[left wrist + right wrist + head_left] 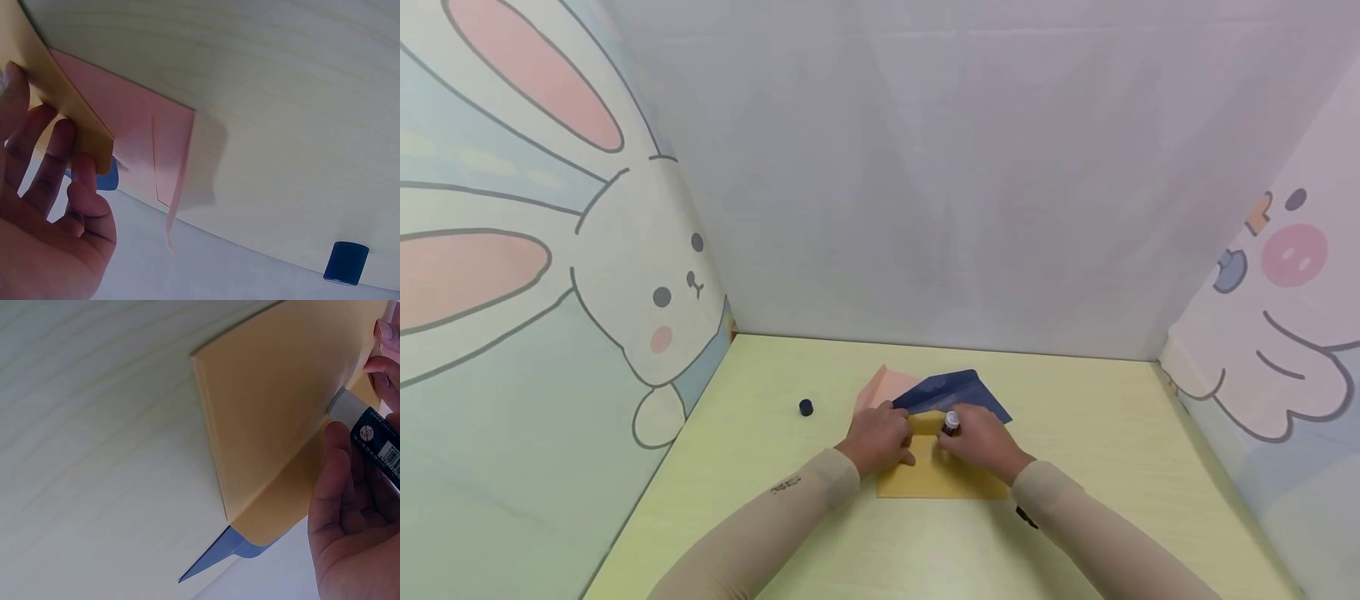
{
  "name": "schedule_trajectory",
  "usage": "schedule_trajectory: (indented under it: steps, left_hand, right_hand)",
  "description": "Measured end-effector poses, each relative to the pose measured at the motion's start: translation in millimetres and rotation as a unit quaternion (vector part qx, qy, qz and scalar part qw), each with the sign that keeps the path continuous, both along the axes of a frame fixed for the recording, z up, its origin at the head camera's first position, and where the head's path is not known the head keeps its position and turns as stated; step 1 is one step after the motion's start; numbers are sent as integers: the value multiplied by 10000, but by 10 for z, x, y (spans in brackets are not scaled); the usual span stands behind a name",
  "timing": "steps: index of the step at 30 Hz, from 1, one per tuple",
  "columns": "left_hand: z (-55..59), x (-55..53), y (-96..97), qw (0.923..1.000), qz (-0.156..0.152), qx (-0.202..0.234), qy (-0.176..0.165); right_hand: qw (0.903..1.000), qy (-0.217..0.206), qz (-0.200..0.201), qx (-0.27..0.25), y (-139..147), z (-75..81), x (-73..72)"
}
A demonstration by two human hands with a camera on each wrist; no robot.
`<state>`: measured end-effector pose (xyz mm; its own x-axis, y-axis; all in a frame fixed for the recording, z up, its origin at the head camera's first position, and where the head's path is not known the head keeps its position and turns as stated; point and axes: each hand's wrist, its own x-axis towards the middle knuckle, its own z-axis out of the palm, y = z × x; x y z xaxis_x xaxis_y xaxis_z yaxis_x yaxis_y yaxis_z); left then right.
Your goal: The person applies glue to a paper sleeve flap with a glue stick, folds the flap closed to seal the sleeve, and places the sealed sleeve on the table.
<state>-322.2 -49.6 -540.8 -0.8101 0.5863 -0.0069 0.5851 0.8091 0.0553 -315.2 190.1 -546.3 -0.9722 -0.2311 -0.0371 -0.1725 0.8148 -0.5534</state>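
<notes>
A yellow envelope lies on the table with its flap unfolded toward the back. Fingertips of my left hand rest on the flap near its left end, the fingers apart and slightly bent. My right hand grips a glue stick, dark-labelled with a white end. In the right wrist view that white end overlaps the envelope beside the flap's fold. Behind lie a pink envelope and a dark blue envelope, each with its flap unfolded and partly covered by the yellow one.
A dark blue cap stands on the pale wooden table, left of the envelopes. A plain light wall rises behind the table. Side panels carry a cartoon rabbit on the left and a pig on the right.
</notes>
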Motion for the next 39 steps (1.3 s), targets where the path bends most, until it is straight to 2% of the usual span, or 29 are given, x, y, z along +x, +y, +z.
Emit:
schedule_trajectory:
  steps: [13,28,35,39]
  left_hand:
    - [-16,-12,-2,10000,46,7,-38]
    - [-39,-10,-2,10000,52,81,-17]
    - [-3,12,-9,9999,12,144,9]
    - [6,14,-8,9999,13,145,-9]
  right_hand:
    - [9999,138,11,-6,67,17,21]
    - [9997,99,-104,-199,154,5,9]
    - [9978,227,-217,-580,214,150,-27]
    - [9976,293,-199,-603,186,162,-58]
